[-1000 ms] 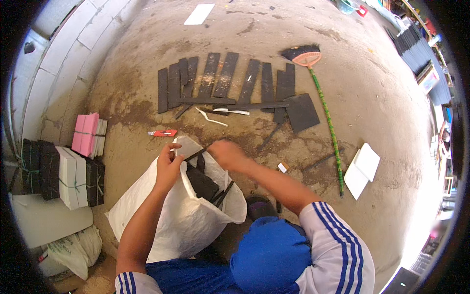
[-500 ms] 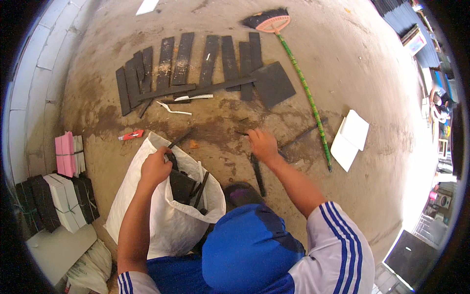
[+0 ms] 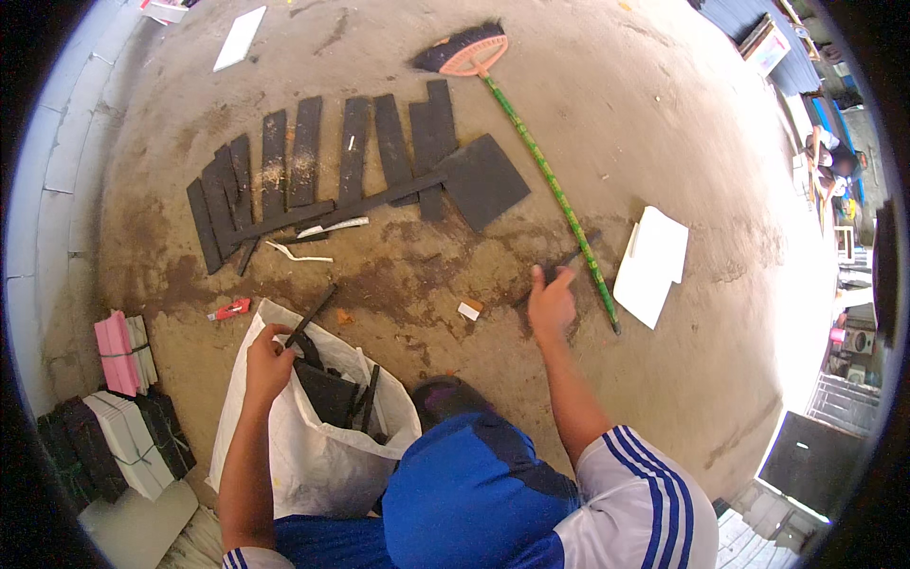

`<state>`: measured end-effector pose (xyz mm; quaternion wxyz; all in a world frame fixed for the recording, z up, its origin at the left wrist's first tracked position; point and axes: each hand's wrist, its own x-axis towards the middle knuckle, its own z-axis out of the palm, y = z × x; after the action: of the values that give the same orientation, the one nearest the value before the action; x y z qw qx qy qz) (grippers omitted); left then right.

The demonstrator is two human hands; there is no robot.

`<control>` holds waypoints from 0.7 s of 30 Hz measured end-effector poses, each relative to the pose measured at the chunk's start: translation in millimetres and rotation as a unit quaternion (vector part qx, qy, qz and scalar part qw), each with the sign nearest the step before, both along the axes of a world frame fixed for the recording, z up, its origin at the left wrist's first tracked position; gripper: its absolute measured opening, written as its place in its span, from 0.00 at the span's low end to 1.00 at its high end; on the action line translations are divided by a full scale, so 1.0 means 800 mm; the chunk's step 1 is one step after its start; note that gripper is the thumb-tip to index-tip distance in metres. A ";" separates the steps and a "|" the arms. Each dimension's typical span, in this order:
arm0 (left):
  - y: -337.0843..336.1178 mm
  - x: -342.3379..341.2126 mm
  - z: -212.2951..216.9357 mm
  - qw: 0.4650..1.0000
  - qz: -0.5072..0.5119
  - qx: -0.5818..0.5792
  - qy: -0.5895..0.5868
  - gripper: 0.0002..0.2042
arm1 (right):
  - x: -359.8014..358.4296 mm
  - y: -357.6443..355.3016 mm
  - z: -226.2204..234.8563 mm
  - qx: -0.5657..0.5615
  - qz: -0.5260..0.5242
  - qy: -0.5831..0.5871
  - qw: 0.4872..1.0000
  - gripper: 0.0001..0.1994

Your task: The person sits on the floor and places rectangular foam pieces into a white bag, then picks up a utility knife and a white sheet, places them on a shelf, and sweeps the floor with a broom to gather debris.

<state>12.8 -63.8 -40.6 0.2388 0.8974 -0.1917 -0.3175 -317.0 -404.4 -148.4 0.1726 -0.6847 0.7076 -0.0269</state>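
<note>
My left hand (image 3: pixel 269 365) is closed at the rim of a white woven sack (image 3: pixel 313 465), with a thin black strip (image 3: pixel 313 317) sticking out from its fingers. Inside the sack's mouth are black offcuts (image 3: pixel 327 394) and a narrow white strip. To the right, my right hand (image 3: pixel 552 305) reaches low over the floor, thumb and forefinger apart, with nothing visible between them. Another thin black strip (image 3: pixel 580 250) lies on the floor just beyond those fingers, partly hidden by the hand and passing by the broom handle.
Black flat strips (image 3: pixel 355 152) and a black square sheet (image 3: pixel 486 182) lie ahead. A broom (image 3: pixel 540 161) with a green handle rests right of them, near white sheets (image 3: pixel 650 270). Tied pink (image 3: pixel 118 353), white and black stacks stand at left. A red tube (image 3: pixel 228 309) lies near the sack.
My right hand has moved right, and the dark piece it held is no longer in it. The black pieces by my foot are gone from the floor; a small white piece now shows there.
</note>
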 end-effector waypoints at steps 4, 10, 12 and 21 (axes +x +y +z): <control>0.008 0.003 0.018 0.991 0.089 -0.089 0.037 0.16 | 0.000 -0.033 -0.010 0.034 -0.060 0.019 0.997 0.22; 0.017 0.007 0.037 0.988 0.091 -0.107 0.064 0.15 | 0.007 -0.013 -0.044 0.039 -0.012 -0.016 0.999 0.16; 0.016 0.008 0.036 0.988 0.095 -0.103 0.071 0.15 | 0.018 -0.008 -0.054 0.020 -0.027 -0.131 0.991 0.13; 0.020 0.001 0.011 0.988 0.097 -0.092 0.073 0.15 | 0.091 -0.011 0.042 0.274 -0.178 -0.580 0.746 0.10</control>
<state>13.6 -47.9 -31.7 0.3630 0.8604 -0.1139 -0.3390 -243.9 -413.4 -115.2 0.7222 -0.3222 0.5567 -0.2545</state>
